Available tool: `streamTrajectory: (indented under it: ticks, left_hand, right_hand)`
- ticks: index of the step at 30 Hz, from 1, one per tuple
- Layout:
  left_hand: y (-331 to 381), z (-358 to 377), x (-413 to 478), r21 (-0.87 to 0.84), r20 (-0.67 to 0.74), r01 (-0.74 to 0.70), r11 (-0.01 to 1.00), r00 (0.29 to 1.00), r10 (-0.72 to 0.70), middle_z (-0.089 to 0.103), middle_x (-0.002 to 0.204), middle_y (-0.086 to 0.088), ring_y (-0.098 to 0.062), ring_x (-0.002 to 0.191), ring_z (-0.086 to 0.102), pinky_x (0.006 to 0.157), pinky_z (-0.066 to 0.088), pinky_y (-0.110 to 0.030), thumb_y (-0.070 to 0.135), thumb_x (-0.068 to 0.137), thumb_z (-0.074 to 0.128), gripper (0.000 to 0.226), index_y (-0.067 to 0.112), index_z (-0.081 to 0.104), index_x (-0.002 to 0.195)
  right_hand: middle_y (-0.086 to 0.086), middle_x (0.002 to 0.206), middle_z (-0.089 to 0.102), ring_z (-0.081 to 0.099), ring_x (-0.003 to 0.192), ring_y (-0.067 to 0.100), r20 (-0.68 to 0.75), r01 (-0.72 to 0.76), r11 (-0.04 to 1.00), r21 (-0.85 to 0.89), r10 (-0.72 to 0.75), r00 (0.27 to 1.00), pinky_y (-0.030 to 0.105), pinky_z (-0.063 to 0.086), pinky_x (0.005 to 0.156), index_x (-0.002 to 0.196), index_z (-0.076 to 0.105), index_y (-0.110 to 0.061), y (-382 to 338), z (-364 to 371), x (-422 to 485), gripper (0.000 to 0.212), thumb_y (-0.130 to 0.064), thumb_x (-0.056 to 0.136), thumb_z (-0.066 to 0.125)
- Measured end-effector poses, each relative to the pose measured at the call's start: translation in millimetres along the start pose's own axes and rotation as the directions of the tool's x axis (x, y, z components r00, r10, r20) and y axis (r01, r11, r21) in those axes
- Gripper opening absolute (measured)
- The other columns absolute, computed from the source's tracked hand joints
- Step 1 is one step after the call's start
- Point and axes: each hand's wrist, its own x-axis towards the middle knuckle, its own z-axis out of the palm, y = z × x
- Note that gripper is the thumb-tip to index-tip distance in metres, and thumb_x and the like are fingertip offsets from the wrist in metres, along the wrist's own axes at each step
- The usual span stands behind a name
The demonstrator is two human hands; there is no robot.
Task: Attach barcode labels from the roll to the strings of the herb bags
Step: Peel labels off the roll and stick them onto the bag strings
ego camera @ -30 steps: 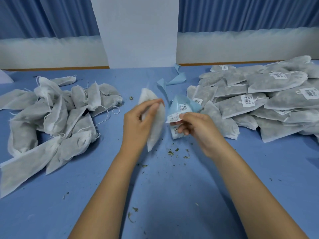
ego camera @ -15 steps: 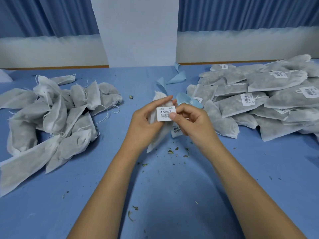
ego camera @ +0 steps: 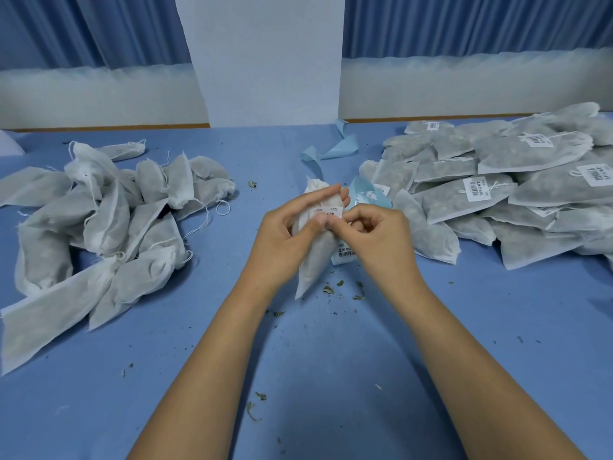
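Above the table's middle, my left hand (ego camera: 292,227) holds a white herb bag (ego camera: 313,260) upright, fingers behind it and thumb in front. A white barcode label (ego camera: 330,213) lies against the bag's upper part. My right hand (ego camera: 371,230) pinches that label's lower edge, meeting my left thumb there. The bag's string is hidden by my fingers. Just behind my hands lies the label roll (ego camera: 368,195), light blue backing, with a printed strip (ego camera: 345,252) showing under my right hand.
A heap of unlabelled herb bags (ego camera: 106,224) with loose strings fills the left of the blue table (ego camera: 315,376). Labelled bags (ego camera: 497,190) are stacked on the right. Blue backing scraps (ego camera: 335,149) lie at the back centre. Herb crumbs (ego camera: 341,288) dot the cloth.
My right hand peeled a label off the roll and brought it to the bag. The label was held flat between both hands, and is now pressed and folding against the bag's top.
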Motion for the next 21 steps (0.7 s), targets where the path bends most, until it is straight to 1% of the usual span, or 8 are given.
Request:
streamTrajectory:
  ticks: [2, 4, 7, 9, 12, 15, 18, 21]
  left_hand:
    - [-1.8, 0.8, 0.4, -0.001, -0.013, 0.004, 1.000, 1.000, -0.004, 0.068, 0.124, 0.000, -0.014, 0.123, 0.058, 0.101, 0.047, -0.027, -0.004, 0.099, 0.044, 0.037, 0.013, 0.060, 0.128]
    - [-2.0, -0.7, 0.6, -0.016, -0.017, -0.006, 1.000, 1.000, 0.005, 0.068, 0.122, 0.001, -0.014, 0.122, 0.059, 0.097, 0.047, -0.020, -0.003, 0.099, 0.043, 0.037, 0.013, 0.060, 0.128]
    - [2.1, -0.5, 2.1, -0.073, -0.001, -0.052, 0.996, 0.999, 0.052, 0.067, 0.125, -0.003, -0.018, 0.122, 0.060, 0.096, 0.048, -0.024, -0.001, 0.100, 0.045, 0.038, 0.018, 0.057, 0.131]
    - [6.4, 2.7, 3.7, -0.075, 0.003, -0.077, 0.994, 0.997, 0.078, 0.063, 0.130, -0.010, -0.019, 0.120, 0.060, 0.096, 0.049, -0.028, 0.003, 0.100, 0.048, 0.044, 0.027, 0.049, 0.137]
    - [8.9, 8.9, 11.1, 0.064, -0.177, 0.005, 0.998, 0.984, 0.007, 0.066, 0.096, -0.017, -0.017, 0.084, 0.060, 0.081, 0.047, -0.029, 0.013, 0.093, 0.064, 0.060, 0.042, 0.038, 0.139]
    - [10.1, 17.5, 20.0, 0.075, -0.326, 0.131, 0.988, 0.940, -0.100, 0.055, 0.071, -0.014, -0.019, 0.071, 0.053, 0.073, 0.045, -0.034, 0.014, 0.087, 0.072, 0.057, 0.029, 0.045, 0.134]
    - [18.0, 32.3, 25.7, 0.103, -0.304, 0.123, 0.987, 0.949, -0.086, 0.057, 0.063, 0.003, -0.013, 0.067, 0.058, 0.068, 0.047, -0.023, 0.012, 0.083, 0.075, 0.052, 0.031, 0.050, 0.124]
    - [25.2, 54.6, 29.8, 0.101, -0.236, 0.102, 0.990, 0.969, -0.076, 0.062, 0.071, -0.003, -0.014, 0.069, 0.061, 0.070, 0.050, -0.022, 0.011, 0.082, 0.076, 0.055, 0.031, 0.050, 0.126]
  right_hand:
    - [-0.012, 0.043, 0.044, 0.038, 0.045, 0.007, -0.081, -0.048, 0.988, -0.148, 0.036, 0.996, 0.028, 0.033, 0.052, 0.055, 0.060, -0.026, 1.9, -1.4, 0.2, 0.036, -0.058, 0.067, 0.072]
    - [-0.014, 0.051, 0.049, 0.043, 0.050, 0.005, -0.147, -0.065, 0.977, -0.205, 0.035, 0.989, 0.027, 0.037, 0.052, 0.062, 0.056, -0.027, 0.7, -4.6, 0.8, 0.042, -0.066, 0.059, 0.071]
    - [-0.013, 0.074, 0.064, 0.053, 0.065, 0.001, -0.010, 0.007, 0.997, 0.072, -0.007, 1.000, 0.015, 0.041, 0.062, 0.083, 0.067, -0.019, -5.9, -7.6, 3.8, 0.022, -0.034, 0.073, 0.079]
    - [-0.012, 0.071, 0.067, 0.055, 0.063, -0.001, 0.054, 0.010, 0.980, 0.201, -0.021, 0.998, 0.012, 0.042, 0.063, 0.080, 0.070, -0.010, -10.8, -7.5, 2.4, 0.008, -0.016, 0.080, 0.075]
    - [0.001, 0.070, 0.065, 0.056, 0.066, 0.009, -0.028, -0.035, 0.956, 0.292, 0.045, 0.999, 0.023, 0.046, 0.066, 0.076, 0.069, 0.001, -14.1, -11.3, 1.7, 0.016, -0.013, 0.081, 0.074]
    - [0.003, 0.068, 0.061, 0.052, 0.067, 0.010, -0.076, -0.055, 0.942, 0.332, 0.084, 0.994, 0.025, 0.043, 0.067, 0.074, 0.066, 0.003, -18.7, -19.7, 2.0, 0.017, -0.010, 0.083, 0.071]
    - [-0.009, 0.061, 0.057, 0.048, 0.061, 0.002, -0.097, -0.052, 0.936, 0.349, 0.091, 0.991, 0.016, 0.039, 0.063, 0.075, 0.065, -0.003, -23.6, -31.0, 0.0, 0.017, -0.011, 0.089, 0.065]
    - [0.010, 0.068, 0.053, 0.045, 0.067, 0.014, -0.163, -0.036, 0.932, 0.359, 0.101, 0.981, 0.028, 0.037, 0.067, 0.079, 0.063, 0.009, -23.9, -51.0, -2.6, 0.022, -0.011, 0.089, 0.064]
